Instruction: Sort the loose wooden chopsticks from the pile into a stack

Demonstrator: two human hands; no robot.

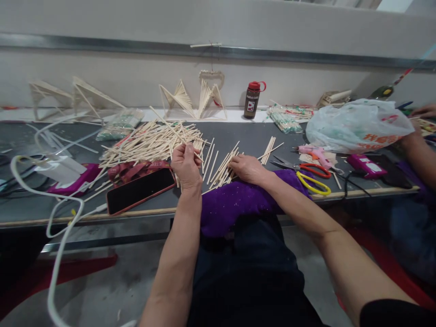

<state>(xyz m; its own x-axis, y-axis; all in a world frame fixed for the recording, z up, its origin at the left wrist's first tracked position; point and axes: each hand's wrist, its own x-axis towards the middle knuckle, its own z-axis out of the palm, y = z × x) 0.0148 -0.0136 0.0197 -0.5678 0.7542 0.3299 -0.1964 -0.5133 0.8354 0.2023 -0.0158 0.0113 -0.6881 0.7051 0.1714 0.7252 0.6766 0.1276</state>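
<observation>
My left hand (187, 165) is closed on a long thin wooden stick (167, 125) that slants up to the left over a large loose heap of sticks (146, 143). A smaller bunch of sticks (223, 170) lies to the right, and my right hand (248, 168) rests at its upper right side with fingers curled; what the fingertips hold is hidden. Several separate sticks (210, 159) lie between my hands. Another small group of sticks (268, 150) is right of my right hand. Purple cloth (235, 204) lies at the table edge below.
A phone (141, 190) lies left of my left hand. Scissors with red and yellow handles (313, 181), a pink glue gun (316, 154) and a plastic bag (357, 125) are on the right. Behind stand a bottle (252, 100) and stick models (182, 97). Another person's arm shows at far right.
</observation>
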